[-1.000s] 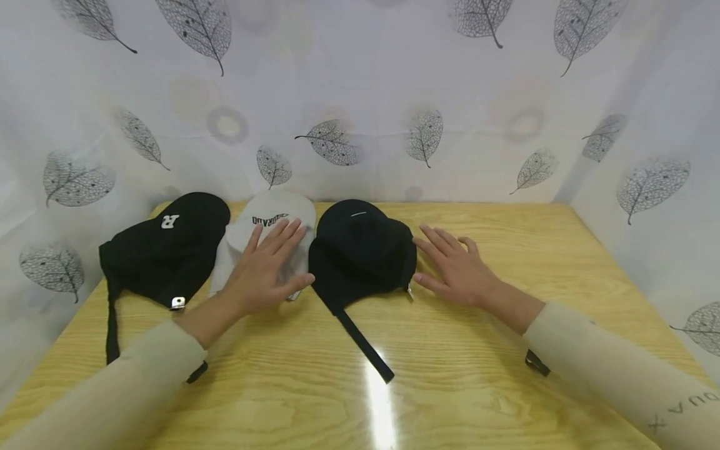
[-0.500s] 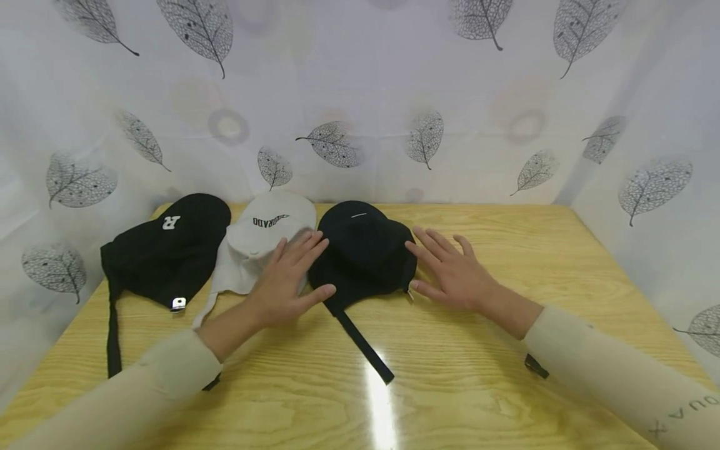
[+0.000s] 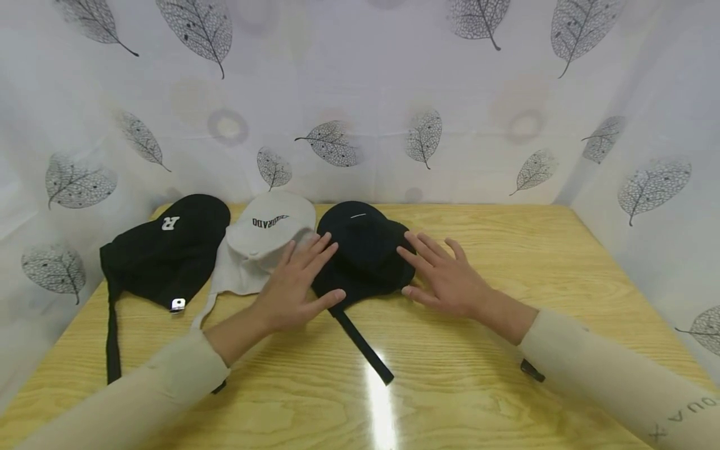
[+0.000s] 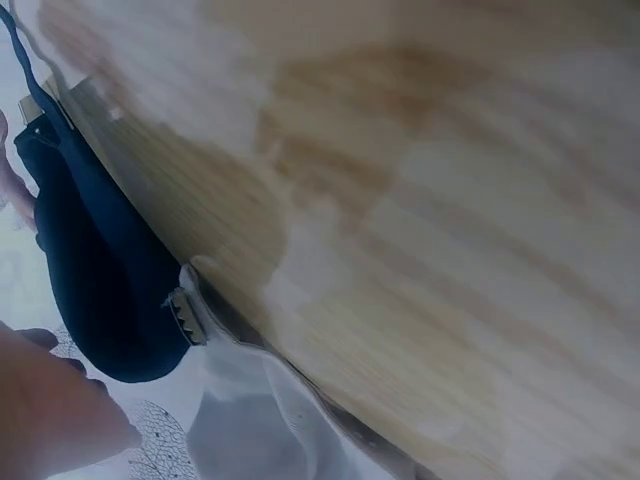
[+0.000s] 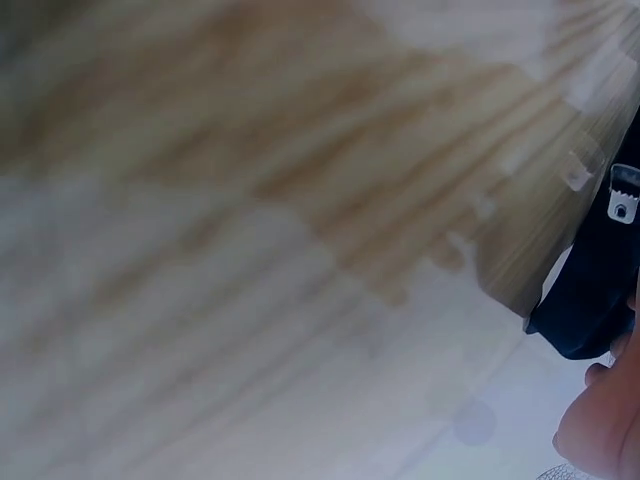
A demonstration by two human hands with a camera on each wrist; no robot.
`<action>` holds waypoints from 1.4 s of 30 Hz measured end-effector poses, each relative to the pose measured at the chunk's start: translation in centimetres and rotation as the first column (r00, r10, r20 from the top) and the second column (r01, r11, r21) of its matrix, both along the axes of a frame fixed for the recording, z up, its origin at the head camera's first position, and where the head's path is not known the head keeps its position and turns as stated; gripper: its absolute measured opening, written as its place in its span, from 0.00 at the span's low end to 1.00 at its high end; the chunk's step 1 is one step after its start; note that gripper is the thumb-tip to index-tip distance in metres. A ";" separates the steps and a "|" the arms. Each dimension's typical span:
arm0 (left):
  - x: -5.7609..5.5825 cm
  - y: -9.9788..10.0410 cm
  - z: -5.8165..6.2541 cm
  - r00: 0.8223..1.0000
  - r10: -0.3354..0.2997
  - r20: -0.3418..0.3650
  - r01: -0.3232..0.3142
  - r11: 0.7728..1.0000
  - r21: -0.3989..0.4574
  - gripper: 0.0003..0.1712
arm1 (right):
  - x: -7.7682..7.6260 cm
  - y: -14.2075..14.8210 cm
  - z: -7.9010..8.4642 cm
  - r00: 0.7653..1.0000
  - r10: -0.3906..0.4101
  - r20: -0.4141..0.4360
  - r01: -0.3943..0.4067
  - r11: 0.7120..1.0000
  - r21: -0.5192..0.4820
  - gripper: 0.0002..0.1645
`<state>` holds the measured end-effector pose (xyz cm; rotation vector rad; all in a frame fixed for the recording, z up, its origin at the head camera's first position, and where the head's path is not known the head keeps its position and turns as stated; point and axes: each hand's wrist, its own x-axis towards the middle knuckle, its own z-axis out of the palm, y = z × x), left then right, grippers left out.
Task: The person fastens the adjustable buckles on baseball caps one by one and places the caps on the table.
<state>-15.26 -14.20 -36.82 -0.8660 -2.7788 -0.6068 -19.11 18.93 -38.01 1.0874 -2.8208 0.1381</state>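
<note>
Three caps lie in a row on the wooden table. The dark navy cap is rightmost, its strap trailing toward me. My left hand has its fingers spread, fingertips overlapping the left edge of that cap and the right side of the white cap. On the other side, my right hand is spread too, its fingertips right at the navy cap's right edge. In the right wrist view, a metal strap buckle shows on the dark cap. Neither hand grips anything.
At the far left lies a black cap with a white letter R and a metal buckle. Behind the wooden table hangs a white curtain with leaf prints, which also encloses both sides.
My left hand has moved right, from over the white cap to the navy cap's left edge, uncovering the white cap's lettering. My right hand has shifted slightly left, onto the navy cap's right edge.
</note>
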 end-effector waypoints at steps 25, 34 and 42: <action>0.8 1.9 -0.2 0.994 -0.112 0.014 0.113 0.993 -0.044 0.53 | 1.1 -1.9 -0.2 0.999 0.029 0.014 -0.029 1.000 -0.005 0.45; 0.9 2.3 -0.5 0.981 -0.194 -0.029 0.192 0.979 -0.067 0.47 | 1.2 -1.9 -0.3 0.999 0.036 -0.034 -0.035 0.999 0.023 0.48; 0.9 2.3 -0.4 0.959 -0.280 -0.053 0.273 0.956 -0.104 0.47 | 1.3 -1.3 -0.7 0.994 0.049 -0.098 -0.046 0.998 0.035 0.48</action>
